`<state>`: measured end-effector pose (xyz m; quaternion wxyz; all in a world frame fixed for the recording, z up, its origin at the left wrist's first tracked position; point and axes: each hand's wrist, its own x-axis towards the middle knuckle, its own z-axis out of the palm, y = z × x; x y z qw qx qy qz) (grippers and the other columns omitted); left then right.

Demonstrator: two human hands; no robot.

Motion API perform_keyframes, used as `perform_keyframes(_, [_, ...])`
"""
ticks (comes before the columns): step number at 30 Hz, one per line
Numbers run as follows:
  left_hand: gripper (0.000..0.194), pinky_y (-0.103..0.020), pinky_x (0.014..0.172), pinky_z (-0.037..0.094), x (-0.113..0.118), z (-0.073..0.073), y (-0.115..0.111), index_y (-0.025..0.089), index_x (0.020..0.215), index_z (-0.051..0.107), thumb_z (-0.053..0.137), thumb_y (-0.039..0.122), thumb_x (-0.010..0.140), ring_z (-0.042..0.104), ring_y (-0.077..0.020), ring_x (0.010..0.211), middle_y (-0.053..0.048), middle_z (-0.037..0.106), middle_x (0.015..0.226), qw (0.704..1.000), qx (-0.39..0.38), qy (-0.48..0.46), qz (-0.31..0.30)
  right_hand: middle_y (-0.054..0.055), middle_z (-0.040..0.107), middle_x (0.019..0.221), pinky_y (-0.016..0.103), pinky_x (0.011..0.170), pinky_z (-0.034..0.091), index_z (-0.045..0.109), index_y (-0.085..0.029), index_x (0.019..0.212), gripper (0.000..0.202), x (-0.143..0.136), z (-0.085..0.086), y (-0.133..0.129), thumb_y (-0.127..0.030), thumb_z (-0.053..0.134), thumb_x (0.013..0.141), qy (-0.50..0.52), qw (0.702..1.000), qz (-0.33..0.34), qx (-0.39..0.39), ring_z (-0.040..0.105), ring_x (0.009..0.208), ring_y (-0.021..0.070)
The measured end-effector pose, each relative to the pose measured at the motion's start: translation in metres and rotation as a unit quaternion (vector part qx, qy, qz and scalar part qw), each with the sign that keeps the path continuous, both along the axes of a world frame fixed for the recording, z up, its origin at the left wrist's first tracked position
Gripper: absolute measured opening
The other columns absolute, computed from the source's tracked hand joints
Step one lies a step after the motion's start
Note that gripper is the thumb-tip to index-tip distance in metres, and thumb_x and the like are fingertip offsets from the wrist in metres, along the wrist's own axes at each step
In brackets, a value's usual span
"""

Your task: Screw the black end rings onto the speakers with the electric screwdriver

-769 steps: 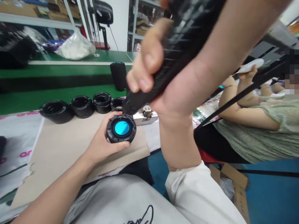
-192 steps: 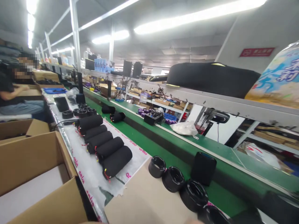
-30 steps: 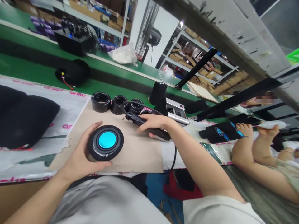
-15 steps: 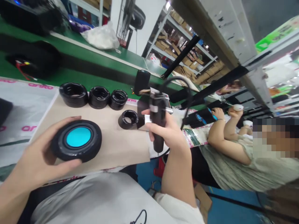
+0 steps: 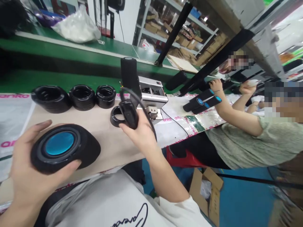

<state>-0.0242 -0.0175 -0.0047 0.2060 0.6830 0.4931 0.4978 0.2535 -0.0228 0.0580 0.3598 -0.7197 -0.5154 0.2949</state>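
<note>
My left hand (image 5: 29, 167) is wrapped round a black cylindrical speaker (image 5: 88, 145), tilted so its blue round end faces up toward me. In my right hand (image 5: 145, 135) is a black corded electric screwdriver (image 5: 129, 112), its cable looping up and over my wrist. The tip of the tool is hidden behind my fingers. Just beyond the screwdriver lies a black plastic ring (image 5: 114, 119), partly covered by it. Behind the speaker, more black rings stand in a row: a left one (image 5: 53, 105), a middle one (image 5: 81, 103) and a right one (image 5: 105, 101).
A dark speaker (image 5: 129, 71) stands upright beside a silver machine (image 5: 153, 96). Beige board (image 5: 113, 145) covers the bench before me. To the right, a co-worker's hand (image 5: 216, 85) is near several blue-ended speakers (image 5: 196, 104). An open carton (image 5: 205, 192) sits on the floor.
My right hand has brought the screwdriver leftward, over the lone ring, and turned it. My left hand still grips the speaker, which is tilted more, showing its side. The view has shifted right.
</note>
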Motion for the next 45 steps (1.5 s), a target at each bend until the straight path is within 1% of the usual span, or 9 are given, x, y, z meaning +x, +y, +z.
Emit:
perform_keyframes(6, [0.11,-0.062,0.124,0.054,-0.01,0.004,0.009,0.031,0.171,0.048,0.097,0.044,0.073,0.067,-0.0443,0.14,-0.013,0.058,0.167,0.999,0.019,0.01,-0.041,0.013,0.04,0.171,0.06,0.136,0.043,0.063,-0.024,0.146,0.062,-0.011,0.002,0.027,-0.021,0.086,0.089,-0.102,0.993,0.063,-0.017,0.05,0.157,0.0376])
perform_keyframes(14, [0.119,-0.056,0.118,0.061,-0.012,0.006,0.004,0.028,0.175,0.036,0.097,0.058,0.077,0.068,-0.0435,0.142,-0.021,0.062,0.16,0.987,-0.035,-0.044,-0.148,0.01,0.074,0.124,0.055,0.112,0.061,0.063,-0.023,0.138,0.054,-0.001,0.006,0.037,-0.029,0.082,0.088,-0.096,0.993,0.051,-0.054,0.074,0.119,0.0328])
perform_keyframes(19, [0.116,-0.053,0.111,0.067,-0.002,0.016,-0.001,0.037,0.177,0.026,0.094,0.043,0.083,0.071,-0.0406,0.139,-0.016,0.065,0.156,0.98,-0.062,-0.05,-0.183,0.0,0.076,0.106,0.039,0.089,0.065,0.065,-0.028,0.126,0.061,-0.021,0.042,0.007,-0.055,0.094,0.079,-0.038,0.997,0.066,-0.018,0.074,0.097,0.0235])
perform_keyframes(26, [0.117,-0.062,0.121,0.06,0.009,-0.001,-0.006,0.053,0.175,0.019,0.094,0.052,0.086,0.062,-0.041,0.152,-0.008,0.055,0.169,0.968,-0.048,-0.103,-0.222,0.0,0.071,0.112,0.038,0.081,0.058,0.07,-0.027,0.113,0.055,-0.069,0.079,-0.03,-0.056,0.099,0.076,-0.103,0.975,0.191,-0.044,0.069,0.095,0.022])
perform_keyframes(29, [0.102,-0.061,0.128,0.054,0.006,-0.005,-0.002,0.047,0.168,0.042,0.096,0.056,0.082,0.06,-0.0411,0.154,-0.007,0.058,0.168,0.972,-0.047,-0.112,-0.199,0.001,0.072,0.113,0.039,0.085,0.062,0.072,-0.026,0.112,0.059,-0.059,0.08,-0.027,-0.06,0.1,0.072,-0.095,0.977,0.188,-0.044,0.07,0.098,0.0234])
perform_keyframes(32, [0.096,-0.058,0.13,0.051,0.003,-0.005,0.003,0.038,0.164,0.049,0.098,0.048,0.081,0.06,-0.041,0.154,-0.01,0.059,0.167,0.973,-0.058,-0.117,-0.189,-0.002,0.076,0.126,0.039,0.11,0.062,0.072,-0.032,0.131,0.075,-0.037,0.078,-0.008,-0.047,0.106,0.066,0.012,0.97,0.243,-0.006,0.071,0.126,0.0259])
perform_keyframes(35, [0.108,-0.059,0.133,0.046,0.001,-0.003,0.007,0.031,0.17,0.043,0.099,0.045,0.078,0.05,-0.0444,0.162,-0.015,0.048,0.176,0.968,-0.078,-0.114,-0.208,0.0,0.069,0.149,0.043,0.131,0.051,0.062,-0.033,0.151,0.098,-0.024,0.071,0.019,-0.036,0.108,0.065,0.085,0.93,0.358,0.002,0.062,0.148,0.0268])
perform_keyframes(38, [0.119,-0.059,0.132,0.045,0.0,-0.002,0.009,0.035,0.178,0.028,0.097,0.04,0.081,0.047,-0.043,0.164,-0.014,0.04,0.182,0.961,-0.087,-0.118,-0.234,0.002,0.07,0.149,0.04,0.131,0.051,0.066,-0.028,0.145,0.085,-0.024,0.063,0.039,-0.035,0.106,0.07,0.099,0.9,0.423,0.01,0.064,0.146,0.0251])
perform_keyframes(45, [0.13,-0.053,0.119,0.061,0.002,0.004,0.012,0.038,0.181,0.014,0.097,0.033,0.08,0.064,-0.0393,0.151,-0.015,0.054,0.172,0.951,-0.082,-0.14,-0.264,0.006,0.069,0.15,0.035,0.125,0.056,0.069,-0.021,0.138,0.079,-0.027,0.05,0.04,-0.036,0.105,0.07,0.131,0.897,0.421,0.022,0.065,0.144,0.0243])
